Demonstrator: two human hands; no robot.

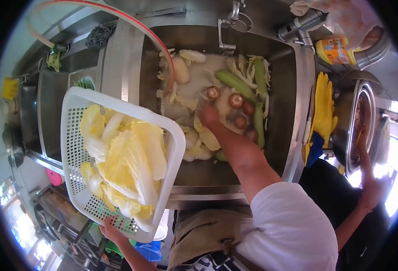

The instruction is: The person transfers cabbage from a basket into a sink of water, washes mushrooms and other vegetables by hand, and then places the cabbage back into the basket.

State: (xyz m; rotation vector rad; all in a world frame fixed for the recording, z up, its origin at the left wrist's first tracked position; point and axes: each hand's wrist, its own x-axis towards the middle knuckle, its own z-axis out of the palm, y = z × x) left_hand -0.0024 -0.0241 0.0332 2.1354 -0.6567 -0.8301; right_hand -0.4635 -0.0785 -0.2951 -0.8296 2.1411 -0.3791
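The fingers of the right hand (pixel 208 115) point down into the cloudy water (pixel 208 63) of a metal sink (pixel 280 117); their tips are hidden, so whether they are clenched or closed on something cannot be told. The fingers of the left hand (pixel 112 231) grasp the near edge of a white basket (pixel 178 140), partly hidden beneath it. The basket has perforated walls and tilts beside the sink, overlapping its left edge, with pale yellow cabbage leaves (pixel 138 156) piled inside.

Around the right hand, brown mushrooms (pixel 236 100) lie in the water, mostly to its right, one just above it. Beyond them are long green vegetables (pixel 236 86), one slanting and others along the right side, with loose leaf pieces (pixel 192 56) scattered about. A pale rounded vegetable (pixel 181 70) lies at the upper left, near where a red-striped hose (pixel 147 31) reaches down into the sink.

A faucet (pixel 227 46) stands at the far side. Left of the sink is another metal basin (pixel 54 90), with a dark scourer (pixel 100 35) near its far end. To the right, yellow gloves (pixel 322 108) lie beside the sink below a yellow container (pixel 335 50); farther right, a co-worker's arm (pixel 355 221) reaches toward a round metal bowl (pixel 343 117).
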